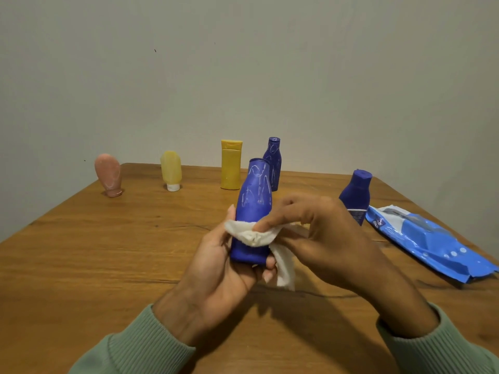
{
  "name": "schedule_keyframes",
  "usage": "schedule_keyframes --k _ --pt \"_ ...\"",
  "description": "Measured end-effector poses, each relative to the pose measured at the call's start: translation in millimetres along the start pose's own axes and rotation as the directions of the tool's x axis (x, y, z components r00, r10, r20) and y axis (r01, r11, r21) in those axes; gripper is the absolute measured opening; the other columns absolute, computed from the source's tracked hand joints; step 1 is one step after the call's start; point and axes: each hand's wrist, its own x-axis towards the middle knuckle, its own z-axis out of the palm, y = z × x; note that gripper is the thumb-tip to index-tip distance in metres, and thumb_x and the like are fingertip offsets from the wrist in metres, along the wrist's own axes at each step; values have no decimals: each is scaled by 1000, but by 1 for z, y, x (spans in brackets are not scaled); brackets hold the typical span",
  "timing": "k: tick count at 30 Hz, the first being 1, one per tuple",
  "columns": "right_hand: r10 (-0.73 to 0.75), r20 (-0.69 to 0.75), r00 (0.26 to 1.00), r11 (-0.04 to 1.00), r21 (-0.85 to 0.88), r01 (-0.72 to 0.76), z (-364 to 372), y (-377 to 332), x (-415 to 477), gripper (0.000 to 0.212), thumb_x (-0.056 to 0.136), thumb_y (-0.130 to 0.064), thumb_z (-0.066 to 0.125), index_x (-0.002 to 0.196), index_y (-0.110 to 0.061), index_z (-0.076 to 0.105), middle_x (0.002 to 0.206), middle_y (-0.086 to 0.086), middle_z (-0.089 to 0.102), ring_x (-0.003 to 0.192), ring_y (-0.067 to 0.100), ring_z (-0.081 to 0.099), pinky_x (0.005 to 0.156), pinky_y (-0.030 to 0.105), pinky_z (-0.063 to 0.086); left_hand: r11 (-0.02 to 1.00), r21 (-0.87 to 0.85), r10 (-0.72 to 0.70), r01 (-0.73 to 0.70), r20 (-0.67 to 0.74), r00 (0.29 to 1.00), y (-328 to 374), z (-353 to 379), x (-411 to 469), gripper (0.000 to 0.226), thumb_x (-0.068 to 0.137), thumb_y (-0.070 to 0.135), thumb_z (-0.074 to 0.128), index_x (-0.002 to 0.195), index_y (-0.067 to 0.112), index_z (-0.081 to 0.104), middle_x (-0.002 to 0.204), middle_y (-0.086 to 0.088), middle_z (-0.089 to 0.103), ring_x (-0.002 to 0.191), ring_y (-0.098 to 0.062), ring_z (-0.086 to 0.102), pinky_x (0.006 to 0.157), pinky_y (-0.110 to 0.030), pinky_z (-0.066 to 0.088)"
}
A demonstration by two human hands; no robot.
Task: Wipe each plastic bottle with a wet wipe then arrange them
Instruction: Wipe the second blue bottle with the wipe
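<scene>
Head view: left grip clasps a streaked blue plastic bottle. Right grip pinches a crumpled white wet wipe against it.

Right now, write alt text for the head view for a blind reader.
The left hand holds a blue bottle over a table while the right hand presses a wet wipe against it. Behind stand a pink bottle, a pale yellow bottle, a yellow bottle and two blue bottles. A blue wipes pack lies at right.
</scene>
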Motion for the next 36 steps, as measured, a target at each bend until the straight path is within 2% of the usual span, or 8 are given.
schedule_keyframes --k 4,10,17,19,24,29,34,36 --pt "-67 -211 975 998 -30 63 2 9 1 23 77 -2 72 95 -16 74 93 -3 68 87 6 63 71 24 54 1000 -14 2 -2 25 1000 0 3 -3 52 93 48 37 104 8 68 80 -18 62 56 -26 51 49 -32 41" --pt "-49 -100 994 999 10 50 3 7 0 18 78 -9 74 92 -19 75 90 -8 69 86 3 63 71 20 53 1000 6 4 -4 17 1000 1 1 -2 51 95 48 36 100 6 65 77 -17 60 57 -25 50 49 -32 40" --pt "-53 -367 929 998 -42 40 5 13 1 24 78 -10 72 100 -17 71 92 -4 68 85 5 62 74 17 51 998 59 -29 29 2 1000 0 5 -7 54 93 50 38 117 9 63 83 -18 63 58 -26 54 52 -32 41" --pt "-49 -320 946 999 -30 42 6 9 0 23 79 -12 70 102 -17 71 95 -4 67 87 5 61 74 17 52 999 52 -5 7 -32 999 -2 7 -6 50 90 48 42 113 10 64 84 -17 65 59 -26 54 51 -33 41" --pt "-129 4 992 985 -118 128 9 -5 -3 22 83 -15 67 103 -24 71 95 -8 62 88 6 58 76 26 50 996 71 65 -59 -83 994 -6 6 -3 42 83 44 45 83 13 74 78 -11 65 62 -22 57 50 -34 41" --pt "-141 -261 955 981 -166 100 13 -3 -2 21 80 -11 70 100 -17 71 91 -1 62 83 12 59 70 36 53 990 132 67 -56 -80 995 -9 3 -1 43 85 46 46 87 18 78 79 -11 67 59 -24 57 55 -36 38" --pt "-136 -127 983 986 -117 122 13 -5 -2 22 82 -15 68 103 -22 71 94 -6 62 87 10 58 73 34 53 995 74 80 -70 -150 985 -11 7 -5 44 80 39 51 106 9 69 90 -15 71 79 -26 61 75 -43 42" --pt "-150 -194 970 984 -125 127 14 -3 -2 21 84 -15 67 103 -21 70 94 -3 62 86 12 59 72 37 53 989 122 100 -81 -155 983 -11 9 -4 41 80 42 51 100 12 71 82 -12 68 67 -23 58 65 -39 39"
